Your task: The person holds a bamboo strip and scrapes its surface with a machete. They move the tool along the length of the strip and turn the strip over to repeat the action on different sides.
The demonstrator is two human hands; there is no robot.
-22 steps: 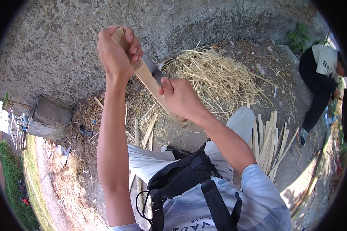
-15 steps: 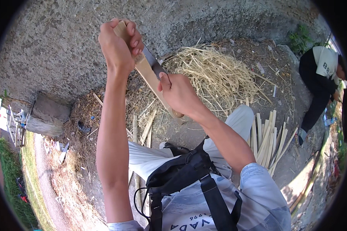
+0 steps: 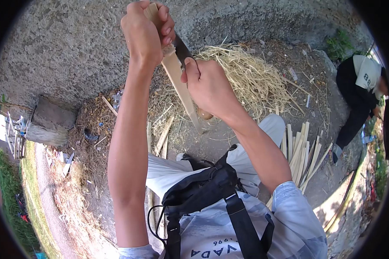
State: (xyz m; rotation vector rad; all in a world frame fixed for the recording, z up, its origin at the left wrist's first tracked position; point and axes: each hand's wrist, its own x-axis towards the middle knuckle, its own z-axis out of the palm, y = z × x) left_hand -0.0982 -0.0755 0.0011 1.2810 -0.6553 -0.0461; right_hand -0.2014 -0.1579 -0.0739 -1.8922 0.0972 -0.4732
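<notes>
Near the top of the view, my left hand (image 3: 143,34) is wrapped round the upper end of a pale split strip of bamboo or wood (image 3: 176,77), which slants down to the right. Below and to its right, my right hand (image 3: 208,86) is closed on a knife, with the thumb along its spine. The dark blade (image 3: 182,52) lies along the strip's right side, its far end close to my left fingers. The rounded wooden end of the handle (image 3: 205,114) shows under my right palm. Whether the edge bites into the strip is hard to see.
A heap of thin shavings (image 3: 246,82) lies on the ground against the rough wall (image 3: 73,52). Several split strips (image 3: 300,151) rest beside my right knee, others (image 3: 162,138) by my left leg. A concrete block (image 3: 52,121) stands at left. Another person (image 3: 354,86) bends over at far right.
Both hands have moved up and slightly right with the strip and the knife. The right hand has moved farther up along the strip, closer to the left hand.
</notes>
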